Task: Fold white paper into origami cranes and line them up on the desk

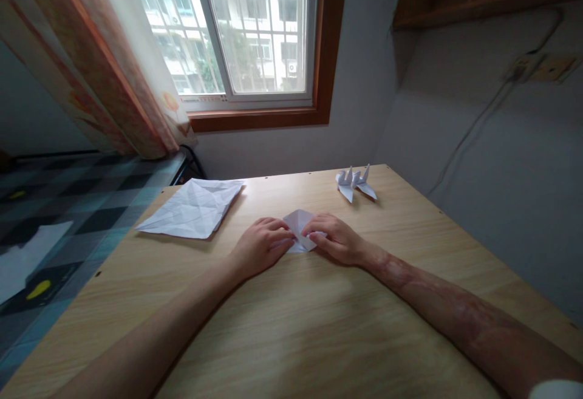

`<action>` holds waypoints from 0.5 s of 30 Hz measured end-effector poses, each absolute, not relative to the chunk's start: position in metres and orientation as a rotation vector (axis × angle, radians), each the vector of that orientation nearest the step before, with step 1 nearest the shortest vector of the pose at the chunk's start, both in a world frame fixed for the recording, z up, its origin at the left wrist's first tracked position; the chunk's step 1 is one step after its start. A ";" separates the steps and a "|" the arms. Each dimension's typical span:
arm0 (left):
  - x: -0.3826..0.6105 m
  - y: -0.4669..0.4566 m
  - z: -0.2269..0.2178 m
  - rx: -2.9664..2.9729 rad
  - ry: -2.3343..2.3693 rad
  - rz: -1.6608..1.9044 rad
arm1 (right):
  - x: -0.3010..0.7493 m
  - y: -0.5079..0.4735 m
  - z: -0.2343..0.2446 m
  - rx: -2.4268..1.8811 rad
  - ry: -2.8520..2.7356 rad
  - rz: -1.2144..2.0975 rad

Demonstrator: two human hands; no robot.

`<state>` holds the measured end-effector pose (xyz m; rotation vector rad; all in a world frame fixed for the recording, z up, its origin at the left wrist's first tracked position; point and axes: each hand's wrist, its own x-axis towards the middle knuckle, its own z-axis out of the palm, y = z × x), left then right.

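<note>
A small folded piece of white paper [299, 227] lies on the wooden table [319, 326] near its middle. My left hand [260, 246] rests on the paper's left side with its fingers curled and pressing the fold. My right hand [336, 238] pinches the paper's right edge between thumb and fingers. Part of the paper is hidden under both hands.
A creased, unfolded white sheet [194, 208] lies at the table's far left. A finished white paper crane [355, 181] stands at the far right, near the wall. A window [246, 28] and curtain [91, 59] are behind. A checkered bedspread [54, 217] lies left of the table.
</note>
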<state>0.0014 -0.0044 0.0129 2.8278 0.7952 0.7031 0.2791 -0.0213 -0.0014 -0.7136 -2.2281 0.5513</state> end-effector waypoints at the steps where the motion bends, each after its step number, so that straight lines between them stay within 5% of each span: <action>1: 0.001 -0.004 0.013 2.822 0.776 0.700 | 0.279 -0.022 -0.002 -0.708 -2.242 0.545; 15: 0.003 -0.007 0.016 2.638 0.869 0.740 | 0.273 -0.025 0.005 -0.700 -2.339 0.354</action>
